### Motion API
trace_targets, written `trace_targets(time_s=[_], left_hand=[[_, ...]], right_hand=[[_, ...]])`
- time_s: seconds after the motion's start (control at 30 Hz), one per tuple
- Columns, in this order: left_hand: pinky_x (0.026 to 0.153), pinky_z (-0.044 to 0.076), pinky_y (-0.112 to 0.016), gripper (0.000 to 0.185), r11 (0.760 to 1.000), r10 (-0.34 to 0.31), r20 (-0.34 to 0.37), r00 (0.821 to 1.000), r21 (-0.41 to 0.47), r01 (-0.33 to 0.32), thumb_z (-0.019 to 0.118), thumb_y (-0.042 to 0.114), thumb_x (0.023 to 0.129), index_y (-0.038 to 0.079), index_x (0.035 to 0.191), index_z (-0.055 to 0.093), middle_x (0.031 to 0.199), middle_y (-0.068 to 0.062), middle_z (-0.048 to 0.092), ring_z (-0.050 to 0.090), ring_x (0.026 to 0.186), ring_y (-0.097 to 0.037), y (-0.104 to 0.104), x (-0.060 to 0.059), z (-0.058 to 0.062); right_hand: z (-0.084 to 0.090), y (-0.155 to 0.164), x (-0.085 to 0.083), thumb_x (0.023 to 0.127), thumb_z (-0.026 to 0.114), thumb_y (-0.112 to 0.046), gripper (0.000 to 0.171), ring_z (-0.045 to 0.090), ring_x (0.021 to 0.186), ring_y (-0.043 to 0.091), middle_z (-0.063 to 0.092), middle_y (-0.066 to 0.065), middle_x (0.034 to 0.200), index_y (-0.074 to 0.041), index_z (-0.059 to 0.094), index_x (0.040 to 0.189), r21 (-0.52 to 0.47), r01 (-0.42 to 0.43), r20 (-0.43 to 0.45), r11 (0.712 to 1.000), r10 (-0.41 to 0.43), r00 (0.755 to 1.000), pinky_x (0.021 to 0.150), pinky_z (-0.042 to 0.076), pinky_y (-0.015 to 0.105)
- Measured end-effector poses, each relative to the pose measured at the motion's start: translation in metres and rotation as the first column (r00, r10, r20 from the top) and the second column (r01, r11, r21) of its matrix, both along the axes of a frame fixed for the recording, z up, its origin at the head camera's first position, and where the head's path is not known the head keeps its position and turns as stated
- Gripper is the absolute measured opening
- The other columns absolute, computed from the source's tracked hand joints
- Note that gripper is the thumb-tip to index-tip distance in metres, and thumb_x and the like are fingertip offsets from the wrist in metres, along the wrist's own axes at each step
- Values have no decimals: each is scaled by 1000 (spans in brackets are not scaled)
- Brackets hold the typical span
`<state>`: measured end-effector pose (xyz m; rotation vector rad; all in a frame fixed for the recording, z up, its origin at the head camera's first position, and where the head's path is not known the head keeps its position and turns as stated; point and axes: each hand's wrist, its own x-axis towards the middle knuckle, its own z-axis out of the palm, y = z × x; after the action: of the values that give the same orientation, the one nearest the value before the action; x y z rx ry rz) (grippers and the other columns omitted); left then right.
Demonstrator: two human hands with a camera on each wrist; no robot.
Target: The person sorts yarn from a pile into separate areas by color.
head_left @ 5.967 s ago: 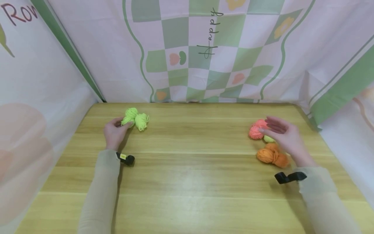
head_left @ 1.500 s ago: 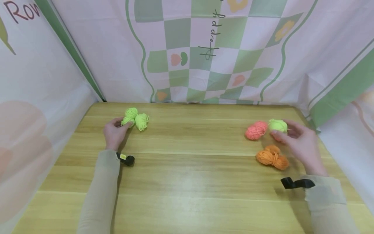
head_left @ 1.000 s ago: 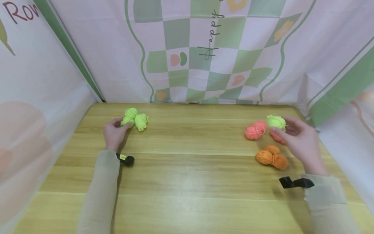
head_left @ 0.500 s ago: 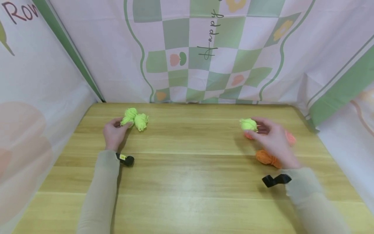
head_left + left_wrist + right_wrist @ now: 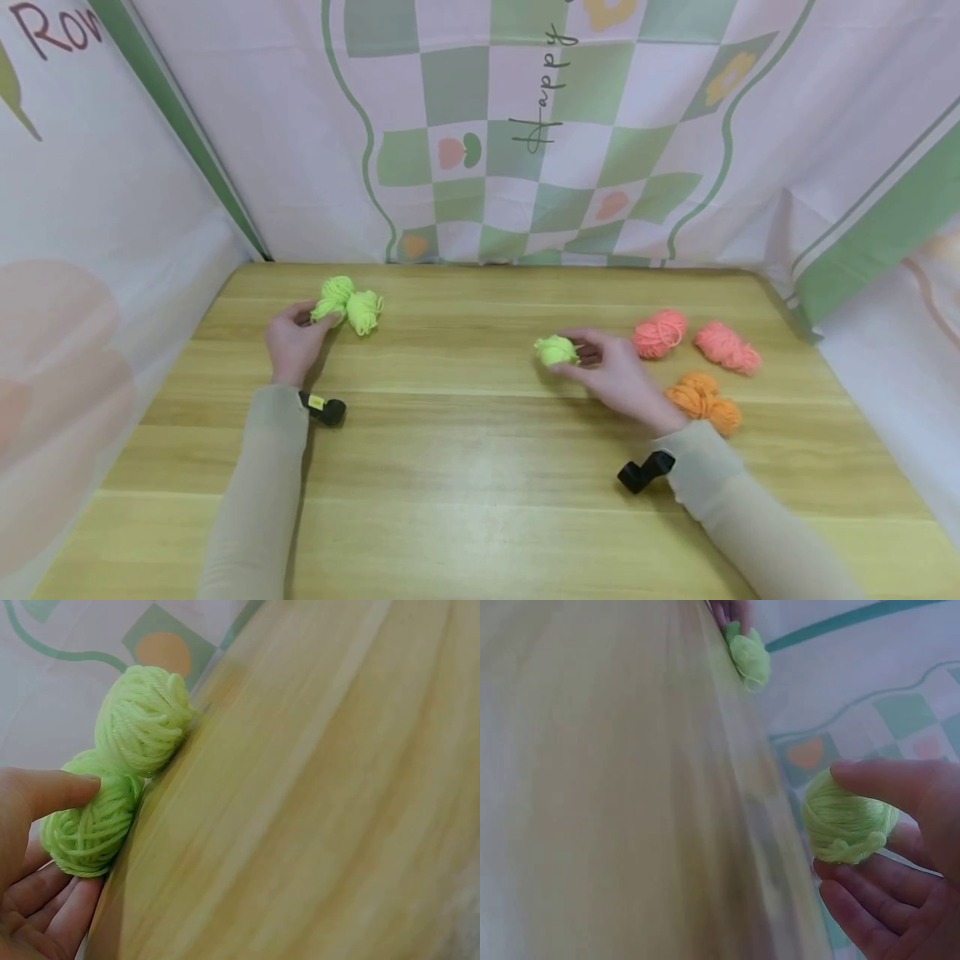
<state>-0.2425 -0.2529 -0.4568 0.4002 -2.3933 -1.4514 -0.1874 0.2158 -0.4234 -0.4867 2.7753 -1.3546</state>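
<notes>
At the far left of the table, my left hand [image 5: 295, 342] holds one of two touching lime-green yarn balls. In the left wrist view the thumb lies on the nearer yarn ball [image 5: 90, 832] and the fingers are beside and under it; the farther yarn ball [image 5: 146, 720] leans against it. Right of the table's middle, my right hand [image 5: 618, 379] pinches a third, pale green yarn ball [image 5: 557, 351] between thumb and fingers. The right wrist view shows this yarn ball [image 5: 847, 817] gripped, seemingly above the tabletop.
Two coral-pink yarn balls [image 5: 660, 333] [image 5: 727, 347] lie at the right, slightly apart. Nearer, an orange yarn bundle [image 5: 701, 400] sits just behind my right wrist, partly covered by it. A patterned cloth [image 5: 517, 200] hangs along the table's [image 5: 465, 467] back edge.
My right hand has picked up the pale green yarn ball from the pink ones and carried it left, over the near pink ball, toward the middle. My left hand stays put.
</notes>
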Motion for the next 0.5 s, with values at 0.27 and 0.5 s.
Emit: trace_targets(time_s=[0.27,0.5], left_hand=[[98,49,-41,49,1000,17,-3,1000,5,-17,82,24,87,-1,127,68,121,-21,68,63,110,-30,1,1,1],[99,49,-42,50,1000,18,-4,1000,3,-18,82,25,87,-1,128,67,122,-21,68,63,111,-31,2,1,2]], right_hand=[[-12,-32,7,86,85,-30,52,68,97,21,71,6,117,-9,67,131,-48,-86,13,995,86,996,84,57,39],[-11,-56,15,84,87,-22,50,68,94,18,71,2,114,-9,69,128,-81,-146,-1,986,146,989,82,58,36]])
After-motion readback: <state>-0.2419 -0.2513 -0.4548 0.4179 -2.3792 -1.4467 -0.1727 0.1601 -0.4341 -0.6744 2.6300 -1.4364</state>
